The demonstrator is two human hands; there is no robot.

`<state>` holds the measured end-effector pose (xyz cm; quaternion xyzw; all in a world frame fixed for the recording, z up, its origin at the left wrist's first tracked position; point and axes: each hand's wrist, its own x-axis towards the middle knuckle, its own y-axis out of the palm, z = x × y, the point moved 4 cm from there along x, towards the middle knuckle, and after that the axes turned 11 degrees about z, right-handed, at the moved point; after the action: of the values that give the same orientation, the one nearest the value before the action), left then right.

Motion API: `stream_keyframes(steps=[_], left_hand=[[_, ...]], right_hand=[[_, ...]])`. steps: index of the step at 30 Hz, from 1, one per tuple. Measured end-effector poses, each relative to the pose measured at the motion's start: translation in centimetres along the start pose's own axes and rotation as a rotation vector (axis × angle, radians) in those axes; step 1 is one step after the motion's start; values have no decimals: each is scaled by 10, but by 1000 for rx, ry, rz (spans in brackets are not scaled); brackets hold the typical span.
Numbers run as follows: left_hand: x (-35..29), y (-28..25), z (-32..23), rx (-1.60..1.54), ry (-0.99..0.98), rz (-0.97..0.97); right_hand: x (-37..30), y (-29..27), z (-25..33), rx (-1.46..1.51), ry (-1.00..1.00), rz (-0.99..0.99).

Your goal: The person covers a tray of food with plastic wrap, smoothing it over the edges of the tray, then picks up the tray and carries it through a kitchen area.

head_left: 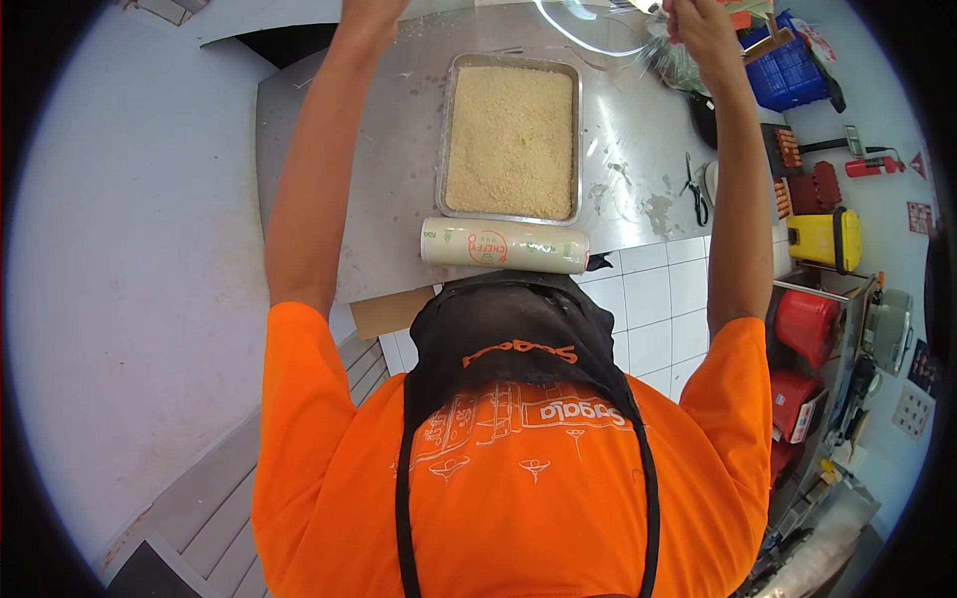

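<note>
My left hand reaches the far side of the steel table, and its fingers are cut off by the upper edge. My right hand is at the far right, its fingers bent closed beside a clear, shiny round-edged plastic piece. What they grip is too small and cut off to make out. Between my arms lies a rectangular metal tray filled with pale yellow crumbs. A long pale roll with coloured print, resembling cling film, lies crosswise at the tray's near end, touching neither hand.
Black-handled scissors lie on the steel table right of the tray. A crumpled clear bag sits below my right hand. Further right are a blue crate, a yellow bin, a fire extinguisher and red containers. A white wall borders the left.
</note>
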<state>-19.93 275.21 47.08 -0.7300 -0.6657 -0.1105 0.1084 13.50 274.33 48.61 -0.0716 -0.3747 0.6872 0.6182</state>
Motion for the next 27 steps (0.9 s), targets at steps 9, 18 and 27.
stream_keyframes(steps=[9,18,27], left_hand=[[-97,-7,-106,8,168,170],[-193,-55,-183,-373,478,486],[0,-29,-125,146,180,-104]], right_hand=[[-91,-31,114,325,19,-24],[-132,-63,218,210,-523,284],[3,-41,121,-73,-144,84]])
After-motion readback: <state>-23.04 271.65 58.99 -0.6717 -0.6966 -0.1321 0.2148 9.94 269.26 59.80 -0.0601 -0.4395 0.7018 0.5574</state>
